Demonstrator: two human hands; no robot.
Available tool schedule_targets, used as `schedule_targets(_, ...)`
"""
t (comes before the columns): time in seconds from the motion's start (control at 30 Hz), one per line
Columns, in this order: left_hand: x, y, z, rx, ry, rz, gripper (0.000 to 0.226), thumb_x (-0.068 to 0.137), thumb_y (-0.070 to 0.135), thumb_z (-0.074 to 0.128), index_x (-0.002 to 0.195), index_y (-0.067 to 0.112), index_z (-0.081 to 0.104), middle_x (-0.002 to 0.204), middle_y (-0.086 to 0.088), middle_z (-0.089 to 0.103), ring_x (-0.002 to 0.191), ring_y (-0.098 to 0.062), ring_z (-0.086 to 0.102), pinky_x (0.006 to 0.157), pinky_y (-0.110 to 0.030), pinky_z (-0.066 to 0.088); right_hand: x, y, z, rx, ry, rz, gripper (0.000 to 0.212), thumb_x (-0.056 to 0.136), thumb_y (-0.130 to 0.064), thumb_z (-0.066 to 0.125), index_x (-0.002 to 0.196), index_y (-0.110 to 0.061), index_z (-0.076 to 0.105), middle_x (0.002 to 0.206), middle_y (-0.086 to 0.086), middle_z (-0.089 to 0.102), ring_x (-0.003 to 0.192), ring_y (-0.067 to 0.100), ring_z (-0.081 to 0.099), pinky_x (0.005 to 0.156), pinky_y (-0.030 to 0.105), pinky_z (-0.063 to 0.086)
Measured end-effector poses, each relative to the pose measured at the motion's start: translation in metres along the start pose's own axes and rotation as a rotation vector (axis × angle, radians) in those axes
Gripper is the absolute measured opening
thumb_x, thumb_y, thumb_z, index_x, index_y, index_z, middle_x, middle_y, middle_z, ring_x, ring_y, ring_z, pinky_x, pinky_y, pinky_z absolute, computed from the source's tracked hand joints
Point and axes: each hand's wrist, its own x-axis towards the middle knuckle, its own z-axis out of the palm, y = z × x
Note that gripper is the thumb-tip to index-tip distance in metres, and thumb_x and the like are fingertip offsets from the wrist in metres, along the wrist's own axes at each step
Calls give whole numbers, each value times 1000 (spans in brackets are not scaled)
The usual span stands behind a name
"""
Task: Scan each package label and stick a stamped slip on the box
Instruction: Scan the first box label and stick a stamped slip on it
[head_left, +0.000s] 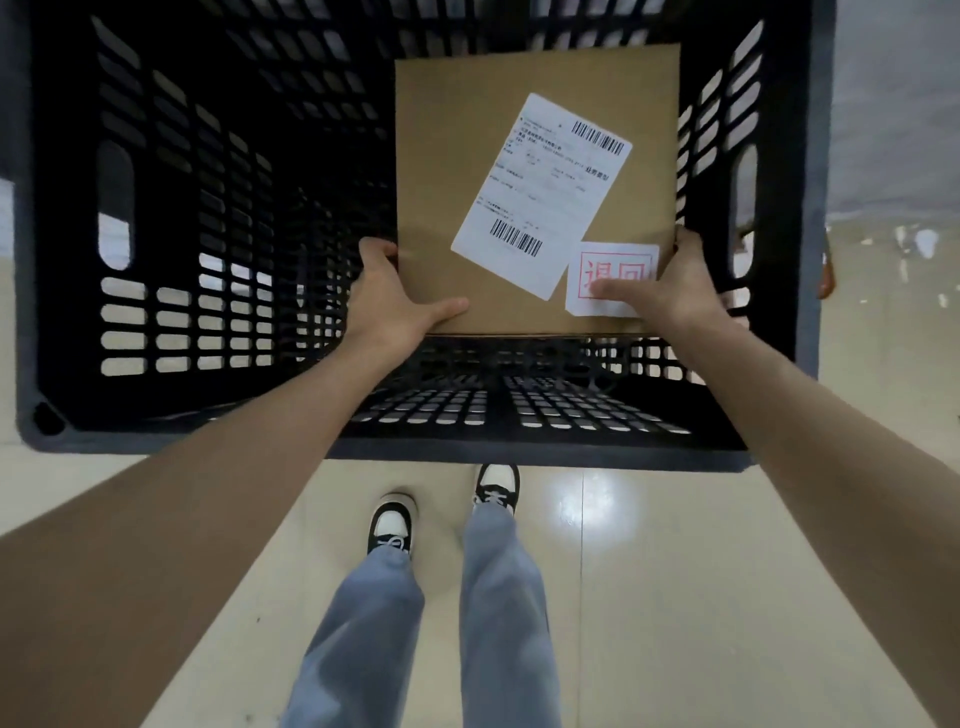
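Observation:
A brown cardboard box (457, 156) is held inside a large black slotted crate (171, 249), toward its right side. A white shipping label (540, 192) with two barcodes lies tilted on the box top. A white slip with a red stamp (618, 262) is stuck at the box's near right corner. My left hand (395, 296) grips the box's near left edge, thumb on top. My right hand (670, 286) grips the near right edge, its thumb lying across the stamped slip.
The crate's near rim (467, 452) runs across the middle of the view, and its perforated floor shows below the box. Pale glossy floor tiles (649, 571) lie under me, with my two legs and sneakers (392, 522) standing just before the crate.

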Motion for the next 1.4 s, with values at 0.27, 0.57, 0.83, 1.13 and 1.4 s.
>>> schedule_targets(0.27, 16, -9, 18, 63, 1, -55, 81, 65, 25, 85, 123, 6, 32, 126, -8, 49, 103, -12, 44, 84, -23, 36, 14, 13, 18, -100, 72, 33, 86, 64, -9, 85, 133, -9, 34, 130, 7, 53, 120, 23, 51, 98, 33, 43)
schedule_targets(0.57, 31, -9, 29, 99, -85, -123, 70, 78, 27, 74, 126, 6, 29, 131, -11, 48, 119, -26, 49, 86, -26, 37, 24, 15, 29, -209, 102, 19, 85, 75, -9, 77, 143, -9, 27, 139, 10, 45, 128, 26, 44, 105, 36, 39)
schedule_targets(0.83, 28, -7, 24, 191, -282, -146, 82, 82, 27, 69, 142, 10, 15, 138, -12, 44, 123, -27, 47, 93, -29, 39, 6, 2, 38, -398, 16, -19, 86, 77, -8, 74, 145, -11, 22, 140, 15, 39, 129, 30, 41, 105, 42, 39)
schedule_targets(1.13, -19, 37, -19, 167, -255, 11, 75, 85, 23, 65, 143, 14, 20, 135, -10, 48, 121, -26, 47, 82, -22, 36, -57, -29, 23, -305, 55, -78, 85, 79, -12, 73, 146, -11, 21, 144, 11, 38, 131, 28, 40, 103, 36, 37)
schedule_targets(1.4, -127, 88, -95, 198, -264, 202, 80, 81, 32, 71, 145, 17, 25, 148, -11, 33, 135, -25, 34, 108, -35, 33, -195, -83, -9, -285, 83, -222, 82, 79, -13, 73, 145, -12, 25, 144, 8, 38, 129, 23, 41, 101, 30, 35)
